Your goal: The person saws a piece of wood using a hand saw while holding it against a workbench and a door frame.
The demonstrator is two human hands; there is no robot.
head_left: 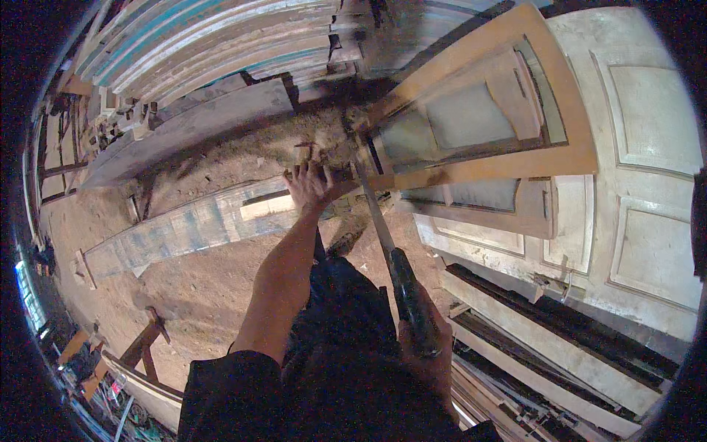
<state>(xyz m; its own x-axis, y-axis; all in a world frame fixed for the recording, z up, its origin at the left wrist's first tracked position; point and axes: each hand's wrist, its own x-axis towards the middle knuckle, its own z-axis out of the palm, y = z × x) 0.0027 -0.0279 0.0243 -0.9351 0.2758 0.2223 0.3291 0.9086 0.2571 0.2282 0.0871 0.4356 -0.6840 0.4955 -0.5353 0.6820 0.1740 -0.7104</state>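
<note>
My left hand [309, 186] lies with its fingers spread on a long, worn grey board [177, 230], close to a short pale strip of wood [266, 208]. Wrapped in my right hand [433, 346] is the black handle of a handsaw [378, 223]. Its narrow blade slants up and away to the left, crossing near a brown wooden piece [374, 182] at the board's right end. What the blade's far tip touches is too blurred to tell.
Brown door panels with glass [471, 114] lean at the right, before a pale panelled door [652, 118]. Stacked boards [221, 44] fill the back left. Long timbers [545, 346] lie at the lower right. A wooden trestle [147, 342] stands on the dirt floor [199, 295].
</note>
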